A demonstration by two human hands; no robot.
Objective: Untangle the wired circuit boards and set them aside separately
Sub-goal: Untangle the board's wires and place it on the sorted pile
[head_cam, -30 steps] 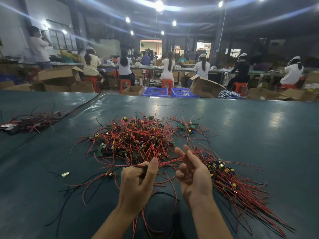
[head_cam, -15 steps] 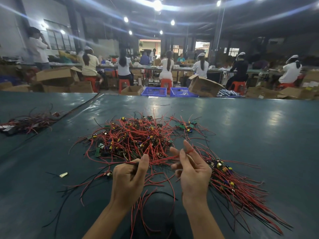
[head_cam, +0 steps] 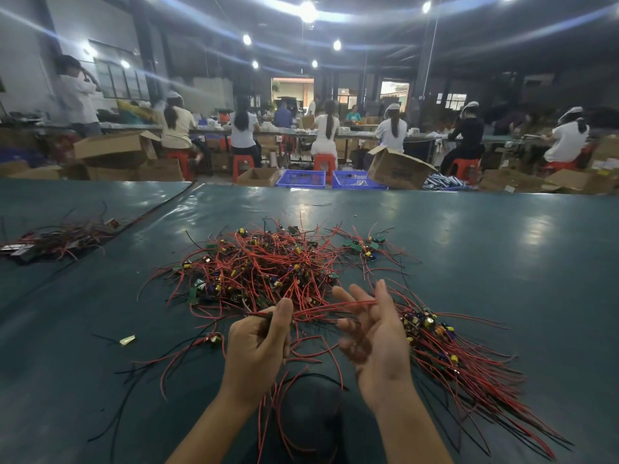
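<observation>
Now gripping red wires [head_cam: 330, 308] in left hand [head_cam: 258, 343], taut across spread, relaxed right hand [head_cam: 375, 333]; tangled pile of wired circuit boards [head_cam: 261, 266] just beyond on surface [head_cam: 485, 249]; combed-out bundle [head_cam: 469, 370] beside right hand.

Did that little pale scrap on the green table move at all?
No. The small pale scrap lies just as far left of the tangled pile of red-wired circuit boards as before.

Left hand [head_cam: 258, 343] pinching wires [head_cam: 321, 308]; right hand [head_cam: 375, 333] palm-up, fingers spread.
</observation>
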